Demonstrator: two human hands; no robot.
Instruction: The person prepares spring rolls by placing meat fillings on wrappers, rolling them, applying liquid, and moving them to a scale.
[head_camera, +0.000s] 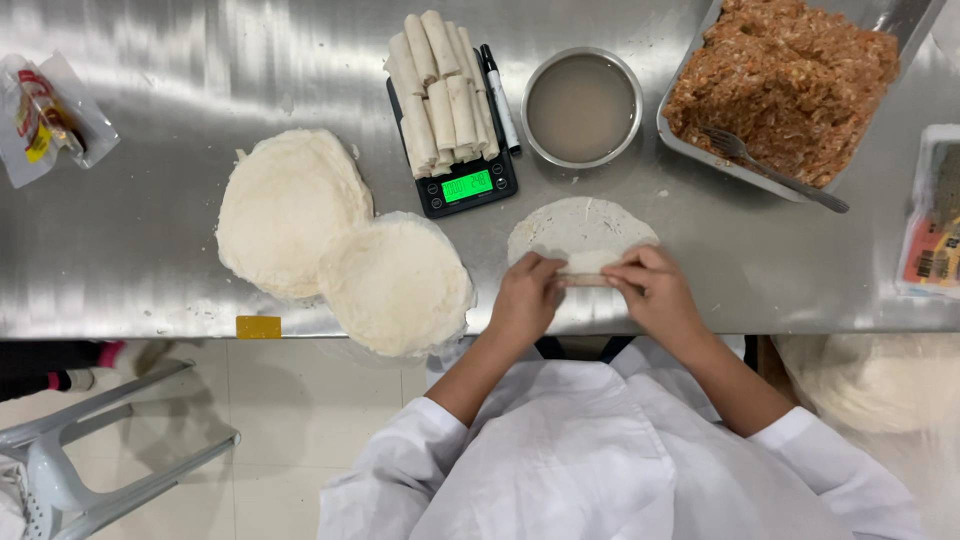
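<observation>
The wrapper (580, 232) lies near the tabletop's (120, 260) front edge, its near side folded over. Both hands, left (527, 297) and right (655, 293), pinch that fold. Behind stand a scale (468, 186) bearing rolls (442, 92), a bowl (583, 107) and a tray (700, 150); wrapper stacks (340, 245) lie left.

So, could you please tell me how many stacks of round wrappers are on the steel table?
2: one large stack left of the scale, one overlapping it at the table edge.
</observation>
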